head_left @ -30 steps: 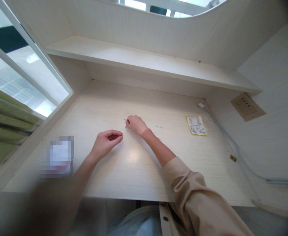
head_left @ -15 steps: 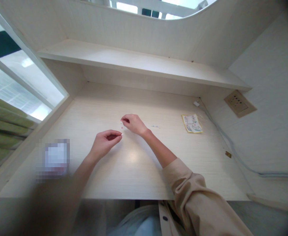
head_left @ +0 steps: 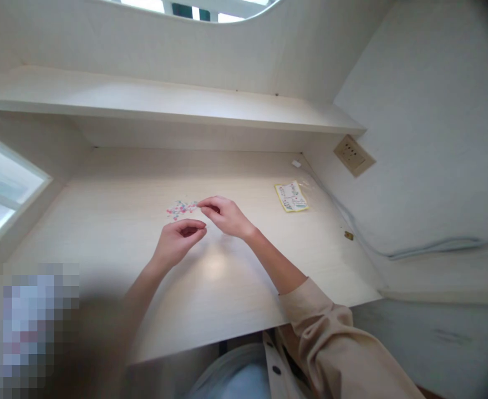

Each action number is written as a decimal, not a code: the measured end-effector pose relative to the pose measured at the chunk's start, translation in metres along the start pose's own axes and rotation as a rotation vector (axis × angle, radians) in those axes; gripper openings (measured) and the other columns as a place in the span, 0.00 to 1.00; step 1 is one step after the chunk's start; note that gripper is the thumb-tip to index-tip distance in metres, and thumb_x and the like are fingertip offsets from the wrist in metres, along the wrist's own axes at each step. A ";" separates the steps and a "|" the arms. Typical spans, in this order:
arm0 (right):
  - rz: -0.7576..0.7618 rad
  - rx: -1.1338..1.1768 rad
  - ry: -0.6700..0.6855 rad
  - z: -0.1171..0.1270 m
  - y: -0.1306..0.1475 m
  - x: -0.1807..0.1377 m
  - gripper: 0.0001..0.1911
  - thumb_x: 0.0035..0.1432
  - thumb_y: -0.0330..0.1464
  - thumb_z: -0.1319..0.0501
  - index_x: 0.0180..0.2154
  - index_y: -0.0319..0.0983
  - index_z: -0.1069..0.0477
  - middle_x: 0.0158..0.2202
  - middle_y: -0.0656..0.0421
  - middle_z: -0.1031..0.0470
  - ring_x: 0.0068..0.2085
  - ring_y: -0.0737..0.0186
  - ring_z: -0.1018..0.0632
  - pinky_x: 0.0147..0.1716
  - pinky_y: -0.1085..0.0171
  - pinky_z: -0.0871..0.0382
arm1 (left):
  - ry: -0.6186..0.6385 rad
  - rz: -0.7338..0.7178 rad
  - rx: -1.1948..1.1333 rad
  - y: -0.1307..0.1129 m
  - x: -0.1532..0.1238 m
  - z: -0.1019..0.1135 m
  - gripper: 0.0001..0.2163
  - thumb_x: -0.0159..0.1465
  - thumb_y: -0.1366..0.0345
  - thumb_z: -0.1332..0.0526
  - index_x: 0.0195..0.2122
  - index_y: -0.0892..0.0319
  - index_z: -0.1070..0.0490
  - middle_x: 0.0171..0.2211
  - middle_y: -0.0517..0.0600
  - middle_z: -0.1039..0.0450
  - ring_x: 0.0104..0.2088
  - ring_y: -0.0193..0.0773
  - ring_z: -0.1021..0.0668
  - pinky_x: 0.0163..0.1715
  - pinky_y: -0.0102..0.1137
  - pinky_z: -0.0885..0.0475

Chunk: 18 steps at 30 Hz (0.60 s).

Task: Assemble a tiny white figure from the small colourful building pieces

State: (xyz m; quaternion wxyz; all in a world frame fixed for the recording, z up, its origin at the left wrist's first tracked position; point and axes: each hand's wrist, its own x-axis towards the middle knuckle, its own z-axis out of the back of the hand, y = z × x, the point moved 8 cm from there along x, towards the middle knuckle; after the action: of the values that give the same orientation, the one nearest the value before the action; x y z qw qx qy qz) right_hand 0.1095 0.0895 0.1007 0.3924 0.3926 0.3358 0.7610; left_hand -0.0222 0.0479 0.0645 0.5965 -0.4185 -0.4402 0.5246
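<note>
A scatter of tiny pink, blue and white pieces, like beads (head_left: 180,209), lies on the light wooden desk. My left hand (head_left: 178,242) is just in front of them, thumb and forefinger pinched together; a faint pale speck shows at the fingertips, too small to name. At the right edge of the scatter, my right hand (head_left: 226,216) holds its thumb and forefinger closed in a pinch. Whatever is between those fingers is hidden. The two hands are close but apart.
A yellow-edged printed card in a clear bag (head_left: 291,197) lies on the right of the desk (head_left: 244,277). Grey cables (head_left: 339,208) run along the right wall below a socket (head_left: 354,155). A shelf (head_left: 169,105) spans the back. A blurred-out object (head_left: 30,321) is at left.
My view has turned to the right, so the desk and card appear further left. My right hand has shifted right over the desk, uncovering the bead scatter. Both hands stay pinched.
</note>
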 end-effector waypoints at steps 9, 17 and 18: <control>-0.120 0.149 -0.106 0.050 -0.040 -0.042 0.10 0.61 0.32 0.41 0.42 0.38 0.24 0.40 0.56 0.21 0.39 0.66 0.23 0.41 0.65 0.30 | 0.114 -0.016 0.006 -0.006 0.021 -0.059 0.11 0.53 0.60 0.30 0.34 0.61 0.21 0.35 0.53 0.19 0.33 0.38 0.20 0.35 0.30 0.25; -0.159 0.228 -0.133 0.054 -0.047 -0.047 0.11 0.59 0.36 0.39 0.40 0.37 0.24 0.35 0.58 0.22 0.33 0.67 0.25 0.35 0.67 0.32 | 0.096 0.002 -0.031 -0.005 0.023 -0.060 0.12 0.52 0.60 0.29 0.35 0.60 0.21 0.35 0.53 0.19 0.34 0.38 0.20 0.36 0.30 0.25; -0.160 0.234 -0.134 0.054 -0.046 -0.047 0.12 0.59 0.37 0.39 0.39 0.36 0.24 0.34 0.58 0.22 0.33 0.67 0.26 0.34 0.67 0.32 | 0.091 0.004 -0.033 -0.006 0.022 -0.059 0.12 0.52 0.60 0.29 0.35 0.60 0.21 0.35 0.53 0.19 0.34 0.38 0.20 0.36 0.30 0.25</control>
State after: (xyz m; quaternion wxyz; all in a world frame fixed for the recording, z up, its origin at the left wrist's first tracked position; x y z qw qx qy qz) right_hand 0.1889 0.0815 0.0724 0.4250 0.4576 0.4257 0.6548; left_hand 0.0372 0.0673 0.0564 0.6079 -0.4528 -0.4203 0.4987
